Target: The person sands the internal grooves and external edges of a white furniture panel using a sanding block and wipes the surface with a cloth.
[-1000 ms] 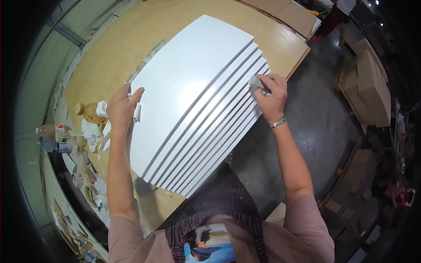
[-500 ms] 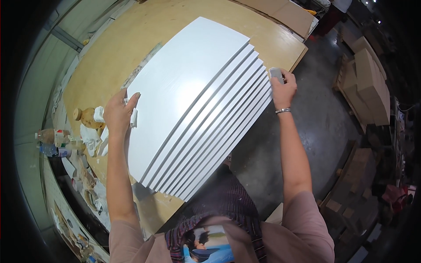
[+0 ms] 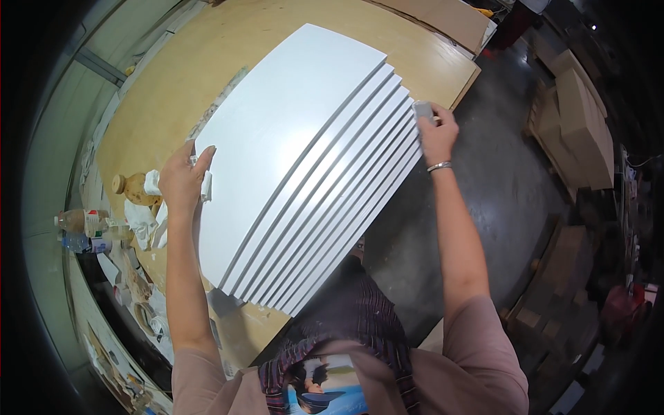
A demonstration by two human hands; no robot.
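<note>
1. shifted since one second ago: the right hand (image 3: 441, 131) and its small grey block (image 3: 422, 111), from over the stepped edges to the right-hand end of the stack of curved white panels (image 3: 308, 169).
2. right thumb and fingers are clamped on the block, which sits at the panel ends; i cannot tell whether it touches them.
3. the left hand (image 3: 181, 183) stays at the left edge of the top panel (image 3: 277, 124), thumb apart from the index finger. a white folded piece (image 3: 207, 186) shows beside the thumb; i cannot tell whether the fingers grip it.
4. the stack lies on a tan tabletop (image 3: 159, 90), its panels fanned like steps toward the lower right, that side reaching past the table edge.
5. left of the left hand are an amber bottle (image 3: 138, 189), crumpled white cloth (image 3: 140, 220) and, farther off, a plastic bottle (image 3: 76, 221).
6. a metal bracelet (image 3: 439, 166) circles the right wrist; across the grey floor (image 3: 477, 187) stand cardboard boxes (image 3: 579, 128).
</note>
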